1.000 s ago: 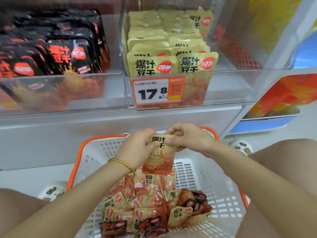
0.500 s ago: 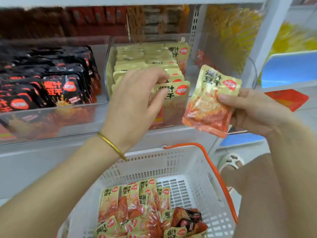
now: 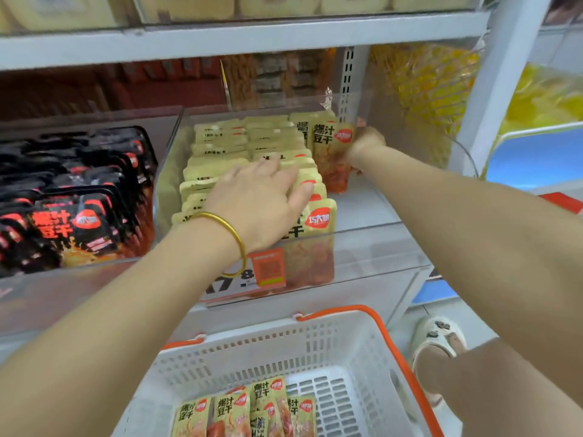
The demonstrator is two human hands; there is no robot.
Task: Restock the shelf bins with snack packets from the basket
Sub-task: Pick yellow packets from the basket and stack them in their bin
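One yellow packet [image 3: 331, 152] stands upright, clasped in the right grip [image 3: 366, 146], just right of the rear rows [image 3: 268, 130] in the bin [image 3: 378, 247], while the left grip [image 3: 258, 193], fingers straight, presses the front rows [image 3: 202, 184].

Left hand [image 3: 262, 197] lies flat; right hand [image 3: 366, 146] reaches forward, fingers [image 3: 362, 135] curled.

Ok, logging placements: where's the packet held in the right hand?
Head view, right of centre: the yellow packet stands upright inside the clear bin, beside the right rear of the yellow rows, gripped by the right hand.
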